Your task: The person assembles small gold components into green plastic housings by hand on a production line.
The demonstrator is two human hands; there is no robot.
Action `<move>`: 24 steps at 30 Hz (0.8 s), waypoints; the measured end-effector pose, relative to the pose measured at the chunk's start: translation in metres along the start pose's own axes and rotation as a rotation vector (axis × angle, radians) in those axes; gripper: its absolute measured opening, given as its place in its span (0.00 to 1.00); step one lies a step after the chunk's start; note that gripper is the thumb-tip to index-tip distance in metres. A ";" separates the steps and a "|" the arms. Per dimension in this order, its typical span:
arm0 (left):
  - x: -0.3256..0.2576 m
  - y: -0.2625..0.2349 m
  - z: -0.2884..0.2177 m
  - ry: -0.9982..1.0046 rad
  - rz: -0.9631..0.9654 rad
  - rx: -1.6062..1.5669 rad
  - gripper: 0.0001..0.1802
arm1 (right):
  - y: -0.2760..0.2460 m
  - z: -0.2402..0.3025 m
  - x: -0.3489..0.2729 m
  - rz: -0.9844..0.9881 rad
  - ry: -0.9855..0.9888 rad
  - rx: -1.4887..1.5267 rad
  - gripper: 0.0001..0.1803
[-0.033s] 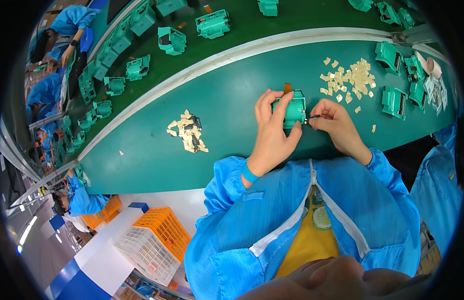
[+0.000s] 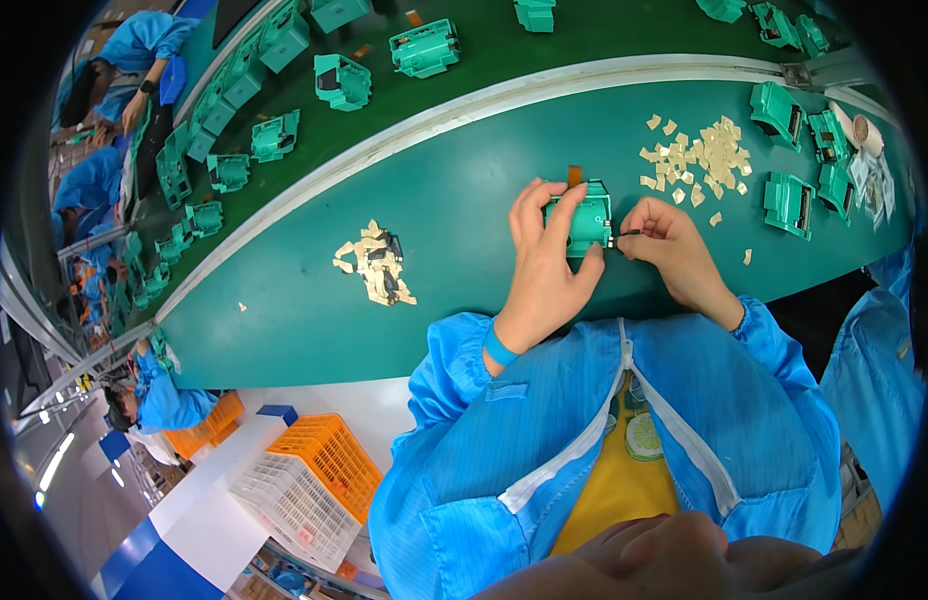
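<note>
My left hand (image 2: 546, 275) is wrapped round a green plastic housing (image 2: 590, 222) on the green table, fingers over its left side and thumb at its near edge. A brown-orange strip (image 2: 575, 175) sticks out from the housing's far side. At the housing's right edge, my right hand (image 2: 676, 252) pinches a small black part (image 2: 632, 233) between thumb and fingertips. Its exact kind is too small to make out. Beyond the right hand lies a loose pile of cream-coloured pieces (image 2: 719, 155).
Left on the table (image 2: 464, 180) is a heap of cream scraps and black bits (image 2: 382, 265). Several green housings (image 2: 788, 205) stand at right, beside rolls (image 2: 868, 136) and a clear bag (image 2: 872, 190). Past a metal rail (image 2: 424, 122), a dark green belt carries more housings (image 2: 426, 50). Co-workers sit at left.
The green housings on the belt have shifted very slightly to the left. My hands, the held housing and the black part show no visible movement.
</note>
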State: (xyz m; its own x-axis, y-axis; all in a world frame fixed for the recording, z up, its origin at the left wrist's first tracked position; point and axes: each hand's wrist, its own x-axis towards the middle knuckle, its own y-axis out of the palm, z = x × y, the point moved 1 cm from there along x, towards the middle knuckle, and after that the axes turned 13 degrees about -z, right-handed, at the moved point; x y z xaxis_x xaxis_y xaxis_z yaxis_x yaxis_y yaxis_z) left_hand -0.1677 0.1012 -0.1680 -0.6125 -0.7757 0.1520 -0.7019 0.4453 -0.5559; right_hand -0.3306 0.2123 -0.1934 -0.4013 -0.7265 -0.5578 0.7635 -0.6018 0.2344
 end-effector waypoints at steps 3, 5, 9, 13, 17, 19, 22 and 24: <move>0.000 0.001 0.001 0.000 0.012 0.012 0.35 | 0.001 -0.001 0.001 -0.009 0.008 -0.029 0.07; -0.001 0.003 0.001 -0.011 -0.003 -0.002 0.34 | 0.003 0.001 0.002 -0.033 -0.022 -0.072 0.07; 0.000 0.004 0.003 -0.017 0.013 0.000 0.33 | 0.004 0.003 0.003 -0.041 -0.021 -0.118 0.07; 0.003 0.005 -0.001 -0.009 0.018 0.024 0.32 | 0.004 0.005 0.004 -0.058 -0.045 -0.136 0.07; 0.004 0.008 -0.001 -0.009 0.018 0.035 0.31 | 0.003 0.006 0.006 -0.075 -0.030 -0.166 0.07; 0.004 0.010 -0.001 -0.010 0.011 0.028 0.31 | 0.003 0.006 0.006 -0.081 -0.040 -0.163 0.07; 0.003 0.011 0.000 -0.006 0.000 0.025 0.31 | 0.002 0.004 0.006 -0.087 -0.048 -0.162 0.07; 0.002 0.012 0.001 -0.002 0.000 0.028 0.31 | 0.002 0.003 0.006 -0.090 -0.042 -0.163 0.07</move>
State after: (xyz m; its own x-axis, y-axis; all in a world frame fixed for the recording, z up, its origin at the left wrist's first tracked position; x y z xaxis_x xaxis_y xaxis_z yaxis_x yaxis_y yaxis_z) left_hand -0.1771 0.1041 -0.1749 -0.6119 -0.7765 0.1507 -0.6914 0.4326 -0.5786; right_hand -0.3333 0.2053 -0.1939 -0.4901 -0.6874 -0.5361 0.7938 -0.6060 0.0514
